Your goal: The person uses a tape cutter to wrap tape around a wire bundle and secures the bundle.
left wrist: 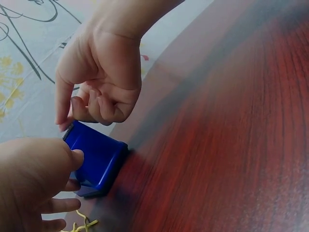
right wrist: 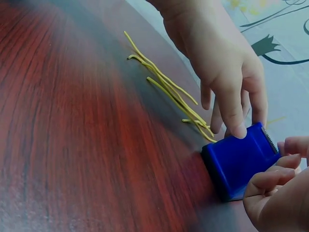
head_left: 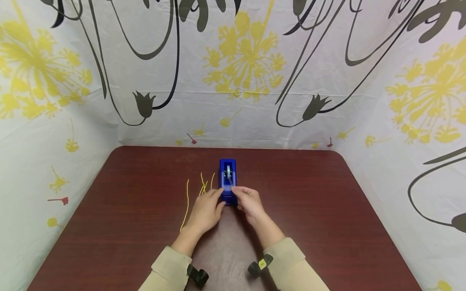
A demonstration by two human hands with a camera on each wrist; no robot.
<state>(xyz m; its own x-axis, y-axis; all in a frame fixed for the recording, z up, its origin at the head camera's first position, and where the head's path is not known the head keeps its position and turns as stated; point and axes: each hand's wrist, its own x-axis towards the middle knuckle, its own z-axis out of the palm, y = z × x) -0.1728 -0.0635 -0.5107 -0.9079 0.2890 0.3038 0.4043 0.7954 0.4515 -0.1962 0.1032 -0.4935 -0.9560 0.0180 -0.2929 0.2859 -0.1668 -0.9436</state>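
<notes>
A blue tape dispenser (head_left: 228, 197) stands upright on the table, its tape roll (head_left: 228, 172) showing in the well. My left hand (head_left: 204, 212) grips its left side, the thumb on the near end, as the right wrist view also shows. By the toothed cutter (right wrist: 269, 140), my right hand (head_left: 251, 204) has thumb and index finger pinched together, and a strip of tape (head_left: 230, 182) runs from the roll toward them. The other right fingers are curled in. The clear tape's end is hidden between the fingertips.
Several thin yellow wires (right wrist: 169, 92) lie on the table left of the dispenser, one long wire (head_left: 187, 198) passing beside my left wrist. The dark red wood table (head_left: 309, 202) meets patterned fabric walls (head_left: 251, 121) at the back and sides.
</notes>
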